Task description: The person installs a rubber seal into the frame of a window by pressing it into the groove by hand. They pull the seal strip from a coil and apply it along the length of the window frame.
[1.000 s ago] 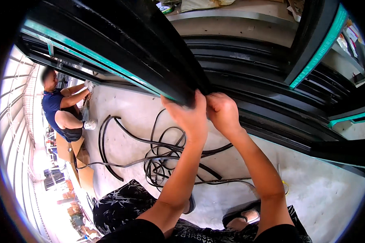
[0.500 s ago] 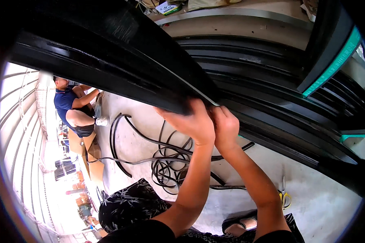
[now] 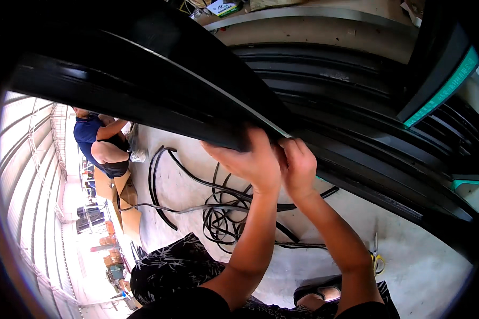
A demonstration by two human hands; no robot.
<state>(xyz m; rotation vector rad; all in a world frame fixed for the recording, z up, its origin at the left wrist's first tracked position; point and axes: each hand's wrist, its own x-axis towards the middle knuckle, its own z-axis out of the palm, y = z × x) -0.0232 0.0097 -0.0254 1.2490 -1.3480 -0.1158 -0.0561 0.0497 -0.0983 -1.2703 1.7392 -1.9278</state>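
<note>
A long black frame bar point(image 3: 159, 111) crosses above the floor from the upper left towards the right, with a thin pale line along its length. My left hand point(image 3: 250, 162) grips the bar's near edge, thumb beneath and fingers curled over it; its fingertips are partly lost in the dark. Right beside it, my right hand point(image 3: 299, 165) is closed with bent fingers pressed against the bar where the pale line ends. Whatever lies between those fingers is hidden. Black rubber strips point(image 3: 218, 226) lie in loose tangled coils on the floor below my hands.
Yellow-handled scissors point(image 3: 378, 263) lie on the floor to the right. More black bars point(image 3: 351, 101) are behind, with an upright piece bearing a green strip point(image 3: 444, 87). At the left, a person in a blue shirt point(image 3: 93, 138) crouches near a cardboard box point(image 3: 127, 212).
The whole view has shifted slightly. My hands keep almost the same place and grip on the bar, and more of the pale line shows towards the upper left.
</note>
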